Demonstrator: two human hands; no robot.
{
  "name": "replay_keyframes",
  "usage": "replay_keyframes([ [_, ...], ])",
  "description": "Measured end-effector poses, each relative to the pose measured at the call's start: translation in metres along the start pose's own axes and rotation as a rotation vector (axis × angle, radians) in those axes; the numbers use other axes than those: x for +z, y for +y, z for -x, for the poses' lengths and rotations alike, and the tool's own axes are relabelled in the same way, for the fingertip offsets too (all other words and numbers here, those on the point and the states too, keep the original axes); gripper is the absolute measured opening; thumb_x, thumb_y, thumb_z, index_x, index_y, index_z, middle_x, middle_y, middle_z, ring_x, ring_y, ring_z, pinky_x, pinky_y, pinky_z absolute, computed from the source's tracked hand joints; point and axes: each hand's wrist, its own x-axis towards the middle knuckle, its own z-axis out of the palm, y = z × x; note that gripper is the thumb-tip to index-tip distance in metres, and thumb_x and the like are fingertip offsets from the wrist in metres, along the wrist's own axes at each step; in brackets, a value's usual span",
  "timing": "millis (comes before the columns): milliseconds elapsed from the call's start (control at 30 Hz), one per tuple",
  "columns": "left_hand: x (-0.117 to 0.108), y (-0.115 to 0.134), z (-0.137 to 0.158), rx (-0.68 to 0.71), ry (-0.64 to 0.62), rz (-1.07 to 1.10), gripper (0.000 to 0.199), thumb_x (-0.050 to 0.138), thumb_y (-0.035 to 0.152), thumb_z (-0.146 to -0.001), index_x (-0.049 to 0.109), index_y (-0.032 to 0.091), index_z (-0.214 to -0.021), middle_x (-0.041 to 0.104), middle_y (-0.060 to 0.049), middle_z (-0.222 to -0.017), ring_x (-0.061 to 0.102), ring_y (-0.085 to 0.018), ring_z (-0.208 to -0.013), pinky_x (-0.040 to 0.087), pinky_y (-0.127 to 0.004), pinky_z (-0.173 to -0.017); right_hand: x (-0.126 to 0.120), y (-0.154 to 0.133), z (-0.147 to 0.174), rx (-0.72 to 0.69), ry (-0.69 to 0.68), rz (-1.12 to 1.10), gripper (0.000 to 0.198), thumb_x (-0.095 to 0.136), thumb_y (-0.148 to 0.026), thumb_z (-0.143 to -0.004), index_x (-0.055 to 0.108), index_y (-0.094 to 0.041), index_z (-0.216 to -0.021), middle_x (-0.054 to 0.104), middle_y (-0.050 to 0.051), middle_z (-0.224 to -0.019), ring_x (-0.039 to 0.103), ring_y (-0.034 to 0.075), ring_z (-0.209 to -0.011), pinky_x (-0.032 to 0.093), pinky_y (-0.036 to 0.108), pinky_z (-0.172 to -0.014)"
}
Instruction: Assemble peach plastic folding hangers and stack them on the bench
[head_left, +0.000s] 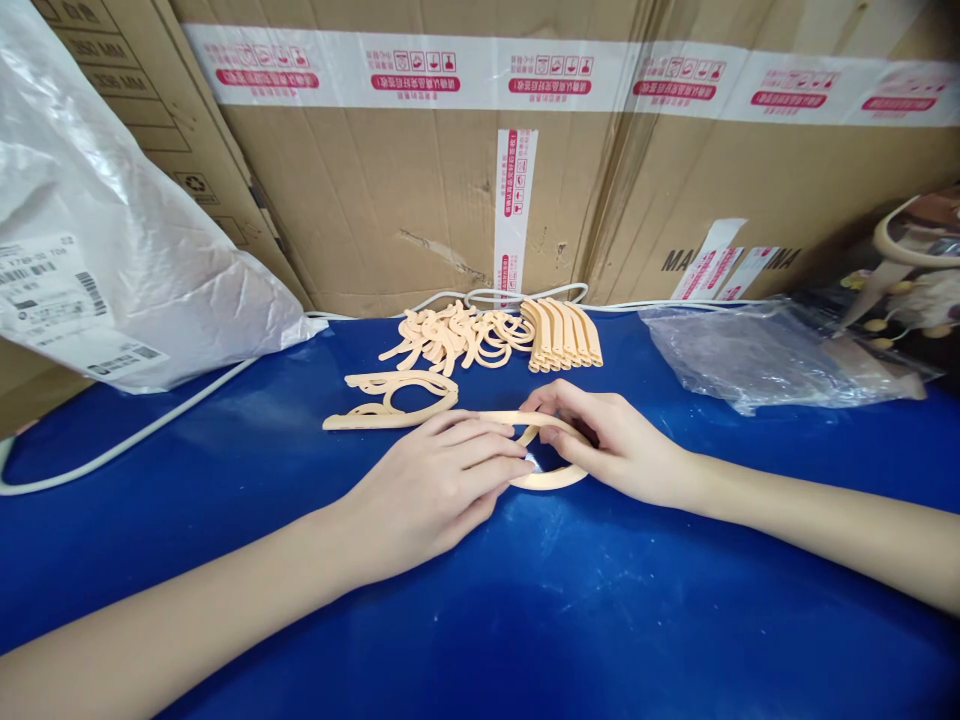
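Between my two hands is a beige plastic folding hanger, its curved parts forming a loop just above the blue table. My left hand grips its left side, with the fingers laid over the part and their undersides hidden. On the right side, my right hand pinches the upper curve between thumb and fingers. A second beige folding hanger lies folded beyond my left hand. Behind it sits a loose pile of small curved hook pieces. Several curved hanger arms are lined up side by side next to that pile.
Large cardboard boxes stand along the back of the blue table. A white plastic parcel bag leans at the left. A pale cable runs along the left and back. At the right lies a clear plastic bag.
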Motion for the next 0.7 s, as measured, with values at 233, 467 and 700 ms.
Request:
replay_keyframes([
  [233, 0.0002, 0.001, 0.002, -0.014, 0.008, -0.014, 0.023, 0.046, 0.016, -0.093, 0.06, 0.021, -0.11, 0.066, -0.001, -0.11, 0.055, -0.017, -0.107, 0.041, -0.035, -0.092, -0.0004, 0.0, 0.0005, 0.022, -0.01, 0.005, 0.019, 0.046, -0.017, -0.088, 0.05, -0.021, -0.106, 0.06, -0.001, -0.084, 0.047, 0.009, -0.061, 0.037, 0.021, -0.055],
  [467, 0.0003, 0.0019, 0.0022, -0.003, 0.03, -0.074, 0.021, 0.047, 0.018, -0.092, 0.062, 0.02, -0.108, 0.068, -0.001, -0.105, 0.055, -0.018, -0.099, 0.041, -0.035, -0.09, -0.0009, 0.0025, -0.0002, 0.071, -0.005, -0.057, 0.017, 0.046, -0.026, -0.091, 0.049, -0.021, -0.107, 0.06, 0.0, -0.082, 0.049, 0.011, -0.064, 0.037, 0.022, -0.053],
  [700, 0.0019, 0.002, 0.0016, -0.053, 0.055, -0.042, 0.022, 0.049, 0.013, -0.087, 0.062, 0.019, -0.104, 0.067, -0.001, -0.102, 0.053, -0.018, -0.09, 0.044, -0.034, -0.086, -0.0002, 0.0013, -0.001, 0.112, 0.148, -0.239, 0.029, 0.051, -0.031, -0.089, 0.045, -0.021, -0.116, 0.051, -0.002, -0.072, 0.047, 0.011, -0.06, 0.039, 0.025, -0.054],
])
